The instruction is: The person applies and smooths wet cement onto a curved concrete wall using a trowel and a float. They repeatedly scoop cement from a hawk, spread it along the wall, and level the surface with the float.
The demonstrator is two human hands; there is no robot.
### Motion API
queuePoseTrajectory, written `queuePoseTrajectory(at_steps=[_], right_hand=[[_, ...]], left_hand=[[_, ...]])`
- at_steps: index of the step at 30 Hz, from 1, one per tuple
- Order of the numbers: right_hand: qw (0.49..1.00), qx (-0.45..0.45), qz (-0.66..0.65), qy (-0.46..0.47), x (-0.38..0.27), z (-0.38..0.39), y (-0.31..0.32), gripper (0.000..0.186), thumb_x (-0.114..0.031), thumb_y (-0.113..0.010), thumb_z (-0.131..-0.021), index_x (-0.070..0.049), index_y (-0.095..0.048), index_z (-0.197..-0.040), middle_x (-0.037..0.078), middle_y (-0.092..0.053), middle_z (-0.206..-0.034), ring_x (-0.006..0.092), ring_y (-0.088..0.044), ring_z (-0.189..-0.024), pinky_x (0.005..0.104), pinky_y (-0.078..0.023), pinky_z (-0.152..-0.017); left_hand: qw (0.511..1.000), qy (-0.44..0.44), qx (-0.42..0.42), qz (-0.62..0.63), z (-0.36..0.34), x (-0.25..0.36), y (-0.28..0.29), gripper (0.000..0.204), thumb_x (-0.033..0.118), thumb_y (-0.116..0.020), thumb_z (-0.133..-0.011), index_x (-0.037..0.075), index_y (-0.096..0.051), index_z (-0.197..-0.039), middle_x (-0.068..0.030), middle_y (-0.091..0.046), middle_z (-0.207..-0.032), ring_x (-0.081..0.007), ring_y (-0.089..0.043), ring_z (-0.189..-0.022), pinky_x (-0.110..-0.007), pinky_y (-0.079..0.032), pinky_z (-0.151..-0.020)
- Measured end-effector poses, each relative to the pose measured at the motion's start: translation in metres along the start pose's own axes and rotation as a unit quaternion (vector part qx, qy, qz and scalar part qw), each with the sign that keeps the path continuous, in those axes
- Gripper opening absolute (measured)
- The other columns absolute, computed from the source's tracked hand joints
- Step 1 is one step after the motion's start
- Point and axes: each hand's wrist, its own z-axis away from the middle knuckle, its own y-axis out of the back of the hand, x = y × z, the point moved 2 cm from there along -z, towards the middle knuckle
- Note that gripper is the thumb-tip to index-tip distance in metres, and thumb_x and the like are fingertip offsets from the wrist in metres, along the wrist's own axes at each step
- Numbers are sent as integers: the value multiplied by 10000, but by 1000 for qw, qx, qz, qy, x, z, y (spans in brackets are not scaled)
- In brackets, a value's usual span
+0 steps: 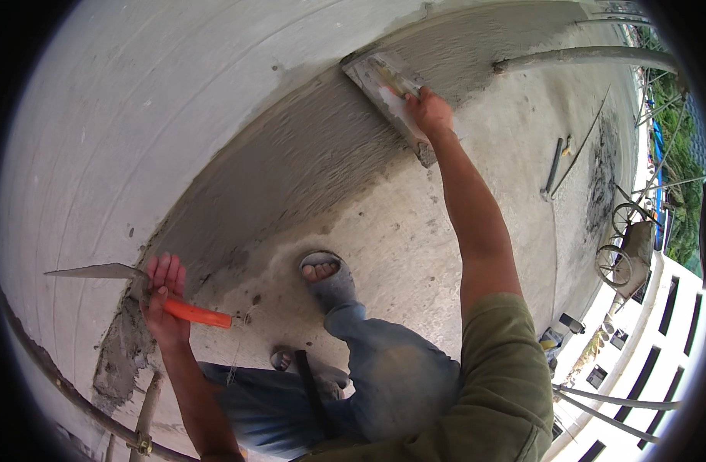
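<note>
My right hand (pixel 430 115) grips a long, mortar-smeared float (pixel 368 81) lying against the band of fresh grey render (pixel 280 158), near its upper edge. My left hand (pixel 166 304), at lower left, holds a pointed trowel (pixel 91 271) by its orange handle (pixel 203 314); the fingers reach upward beside the pale smooth wall (pixel 122 123) and the thumb lies over the tool. The blade points left. Rough wet mortar (pixel 118 362) shows just below that hand. My sandaled foot (pixel 326 285) rests on the concrete floor (pixel 399 246) below the render.
Scaffold poles (pixel 584 55) jut in at upper right and bamboo poles (pixel 145 416) at lower left. Loose tools (pixel 553 165) lie on the right of the floor. A two-wheeled cart (pixel 631 258) stands at the right edge, with greenery and a white building beyond.
</note>
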Motion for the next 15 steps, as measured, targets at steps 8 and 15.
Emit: queuePoseTrajectory(at_steps=[8,15], right_hand=[[999,6,-10,-53,-5,2,-5,398,-415,-492,-882,-41,-553,-1003,206,-634,-992,365,-595,-966,442,-463,-825],[996,38,-20,-79,-10,4,-14,417,-427,-472,-886,-34,-547,-1004,219,-635,-966,385,-597,-946,458,-459,-815]], left_hand=[[1000,10,-17,-9,5,-7,17,629,105,-512,-802,-52,-291,-1370,-201,-411,-1357,-305,-384,-1285,-406,-282,-1093],[999,17,-27,-27,5,-12,12,629,124,-519,-801,-42,-304,-1368,-199,-415,-1355,-305,-381,-1288,-414,-273,-1099]])
